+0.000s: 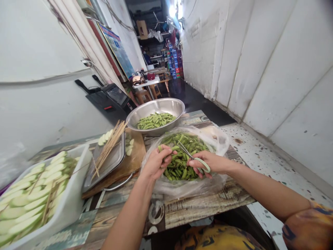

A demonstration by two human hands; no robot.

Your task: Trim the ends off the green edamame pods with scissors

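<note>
My right hand (pixel 204 163) grips a pair of scissors (pixel 202 163) with pale green handles, the blades parted and pointing up and left. My left hand (pixel 161 160) is closed in a pinch on a green soybean pod (pixel 174 148), close to the blade tips. Both hands are over a clear plastic bag (pixel 220 137) full of green soybean pods (pixel 179 170). Just behind the bag stands a wide steel bowl (pixel 179 106), with more pods (pixel 156 121) lying in its bottom.
At left, a white plastic bin (pixel 78 187) holds skewered pale green slices (pixel 33 198). Between bin and bag, bamboo skewers (pixel 111 142) lie across a metal tray (pixel 117 156) on a wooden board (pixel 139 146). A white wall (pixel 260 62) runs along the right.
</note>
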